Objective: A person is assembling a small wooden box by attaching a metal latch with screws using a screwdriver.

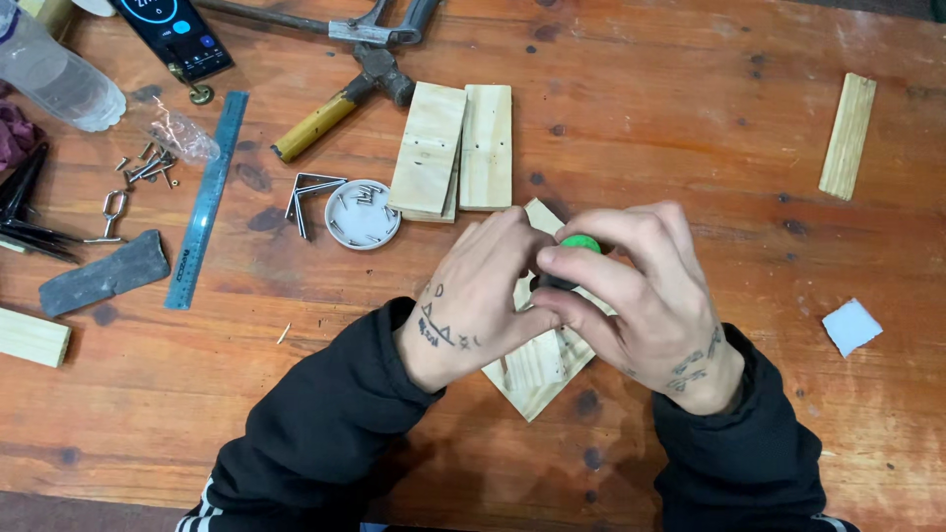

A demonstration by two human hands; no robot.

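Both grips, left hand (473, 300) and right hand (641, 296), clenched round a small green-capped tool (579, 242) over pale grainy wood pieces (537, 374).

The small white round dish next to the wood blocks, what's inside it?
The white dish holds a handful of small metal nails, loose across its bottom and against the rim. Their exact number is too small to tell. Nothing covers the dish.

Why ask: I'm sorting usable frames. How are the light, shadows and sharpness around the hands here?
Head view: soft, even light, faint shadows under the hands; left hand and right hand sharp, hiding most of the green-capped object; mild glare on the plastic bottle.
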